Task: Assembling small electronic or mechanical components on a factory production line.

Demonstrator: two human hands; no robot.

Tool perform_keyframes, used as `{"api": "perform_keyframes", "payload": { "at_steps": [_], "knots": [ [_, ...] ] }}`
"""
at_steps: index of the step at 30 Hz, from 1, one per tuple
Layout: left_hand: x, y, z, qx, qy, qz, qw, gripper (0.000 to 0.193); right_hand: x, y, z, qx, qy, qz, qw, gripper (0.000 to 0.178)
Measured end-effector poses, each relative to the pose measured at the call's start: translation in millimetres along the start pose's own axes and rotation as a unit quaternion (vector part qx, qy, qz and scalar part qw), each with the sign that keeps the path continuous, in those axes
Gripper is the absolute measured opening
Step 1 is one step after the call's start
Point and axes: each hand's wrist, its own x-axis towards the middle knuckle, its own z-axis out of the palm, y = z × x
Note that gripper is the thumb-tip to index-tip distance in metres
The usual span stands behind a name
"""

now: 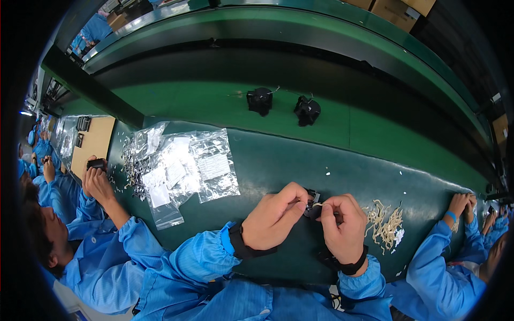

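Observation:
Over the green table, my left hand [274, 218] is closed, thumb and forefinger pinching the edge of a small black plastic part [312, 211]. On its other side, my right hand [344, 227] is closed too, its fingertips meeting at a thin cream-coloured strip [318, 204] that lies across the part. Fingers hide much of the part and both ends of the strip. To the right of my right hand lies a loose heap of similar cream strips [395, 222], with some white scraps [399, 235] beside it.
Clear plastic bags with white labels [214, 166] lie left of my hands, next to scattered small pieces [140, 182]. Two black assemblies [261, 100] stand on the green shelf [214, 99] beyond. Co-workers in blue sit close on both sides; the left one holds a black part [97, 164].

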Motion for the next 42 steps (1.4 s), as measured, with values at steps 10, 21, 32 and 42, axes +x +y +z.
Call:
{"api": "perform_keyframes", "payload": {
  "at_steps": [10,21,32,42],
  "knots": [
    [1.8,-7.1,4.1,-0.014,0.048,0.04,0.998,0.009,-1.0,-0.2,1.7,0.043,-0.005,0.012,0.999,0.003],
    [0.7,-1.1,11.7,-0.002,0.025,0.046,0.999,0.021,3.2,-4.7,-1.7,-0.036,-0.02,-0.116,0.992,0.01],
    [2.6,2.0,5.7,0.081,0.057,0.053,0.994,0.013,0.2,-2.5,0.5,-0.006,-0.004,-0.006,1.0,0.005],
    [0.1,-1.2,5.4,-0.004,0.015,0.008,1.0,0.02,14.4,-16.6,-58.1,-0.186,0.056,0.031,0.98,0.006]
  ]
}}
